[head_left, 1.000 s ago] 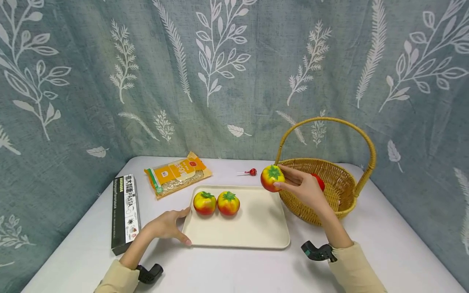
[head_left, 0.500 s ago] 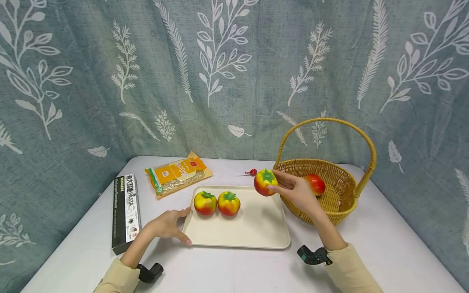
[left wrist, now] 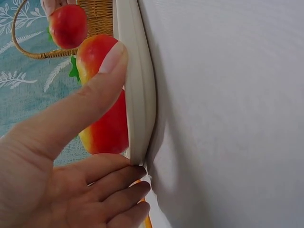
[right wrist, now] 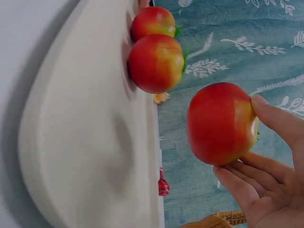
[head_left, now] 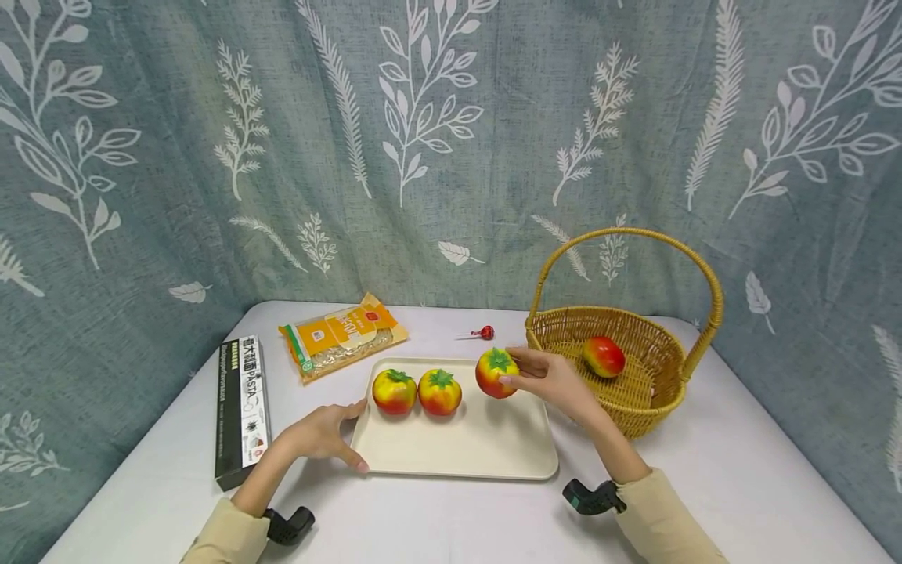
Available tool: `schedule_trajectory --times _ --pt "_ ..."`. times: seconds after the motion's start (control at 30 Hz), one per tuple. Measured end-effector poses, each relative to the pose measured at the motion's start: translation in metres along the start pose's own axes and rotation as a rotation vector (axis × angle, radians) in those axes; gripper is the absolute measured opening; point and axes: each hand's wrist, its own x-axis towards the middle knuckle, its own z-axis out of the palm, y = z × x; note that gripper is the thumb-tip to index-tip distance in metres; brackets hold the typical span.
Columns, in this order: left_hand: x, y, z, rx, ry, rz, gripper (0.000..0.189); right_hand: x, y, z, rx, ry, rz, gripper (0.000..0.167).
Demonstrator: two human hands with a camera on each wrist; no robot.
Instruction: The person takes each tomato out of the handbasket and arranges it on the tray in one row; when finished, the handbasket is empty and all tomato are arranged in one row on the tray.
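My right hand (head_left: 553, 380) pinches a red-and-yellow persimmon (head_left: 496, 373) with a green leafy top. It hangs over the right half of a cream tray (head_left: 458, 453), its shadow falling on the tray. Two similar persimmons, a left one (head_left: 395, 391) and a right one (head_left: 440, 392), sit side by side on the tray's left half. At the tray's left end rests my left hand (head_left: 320, 433), thumb and fingers spread apart along the edge; in the left wrist view the thumb (left wrist: 90, 102) lies against the rim. The right wrist view shows the held persimmon (right wrist: 222, 124) between thumb and fingertips, apart from the tray.
A wicker basket (head_left: 641, 399) with a tall handle stands right of the tray, holding a red-and-yellow fruit (head_left: 604, 356). Behind the tray lie a red lollipop (head_left: 486, 333) and an orange grain packet (head_left: 345, 337). A black-and-white pasta box (head_left: 242, 411) lies at left.
My right hand has carried the persimmon left and down from beside the basket to over the tray, uncovering the fruit in the basket. My left hand has stayed at the tray's edge.
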Motion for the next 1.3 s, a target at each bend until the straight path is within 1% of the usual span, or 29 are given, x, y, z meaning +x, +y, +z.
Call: schedule_trajectory --times 0.23,0.4,0.57,0.67,0.8,0.9,0.97,1.17,1.3 --pt "-0.001 0.0 0.001 -0.006 0.006 -0.002 0.106 0.004 0.013 0.014 -0.072 -0.027 0.036 0.062" --pt "0.0 0.001 0.0 -0.006 0.007 0.004 0.106 0.004 0.019 0.019 -0.106 -0.04 0.003 0.06" --pt "0.0 0.002 0.0 0.0 0.009 0.009 0.106 0.005 0.022 0.023 -0.118 -0.049 -0.016 0.057" --pt "0.0 0.002 0.0 0.0 0.009 0.009 0.106 0.005 0.022 0.026 -0.11 -0.058 -0.007 0.056" --pt "-0.001 0.001 0.001 -0.002 0.009 0.013 0.106 0.003 0.02 0.03 -0.112 -0.073 0.026 0.055" --pt "-0.001 0.002 0.001 0.003 0.008 0.026 0.105 0.0 0.019 0.029 -0.125 -0.074 0.065 0.055" --pt "-0.001 0.003 0.001 0.006 0.004 0.031 0.105 -0.001 0.018 0.028 -0.131 -0.083 0.075 0.055" --pt "-0.002 0.003 0.001 0.015 0.002 0.039 0.106 -0.003 0.019 0.024 -0.177 -0.156 0.051 0.064" --pt "-0.004 0.003 0.0 0.003 0.002 0.022 0.106 -0.004 0.017 0.024 -0.19 -0.181 0.034 0.067"
